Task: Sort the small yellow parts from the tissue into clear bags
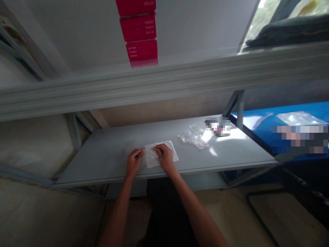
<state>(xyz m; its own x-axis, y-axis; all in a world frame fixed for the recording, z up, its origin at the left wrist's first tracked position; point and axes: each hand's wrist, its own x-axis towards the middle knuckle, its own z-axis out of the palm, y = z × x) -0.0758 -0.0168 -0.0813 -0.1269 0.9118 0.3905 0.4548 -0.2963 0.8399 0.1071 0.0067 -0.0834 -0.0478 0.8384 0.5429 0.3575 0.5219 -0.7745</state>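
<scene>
A white, slightly crumpled sheet or pouch (pixel 150 160) lies near the front edge of the grey table (pixel 102 164). Over its upper middle, my right hand (pixel 166 156) is closed in a pinch, with a small yellowish thing (pixel 154 148) at the fingertips. Just left of the white piece, my left hand (pixel 135 160) is also pinched. What its fingers hold, if anything, is too small to make out. Beyond that hand lies a clear plastic bag with reddish lines (pixel 130 144).
Crumpled clear plastic bags (pixel 194 137) lie right of my hands, with a blurred-out item (pixel 218 127) behind them. A metal shelf beam (pixel 164 82) crosses above the table, with red boxes (pixel 142 50) over it. A blue table (pixel 264 116) stands at the right.
</scene>
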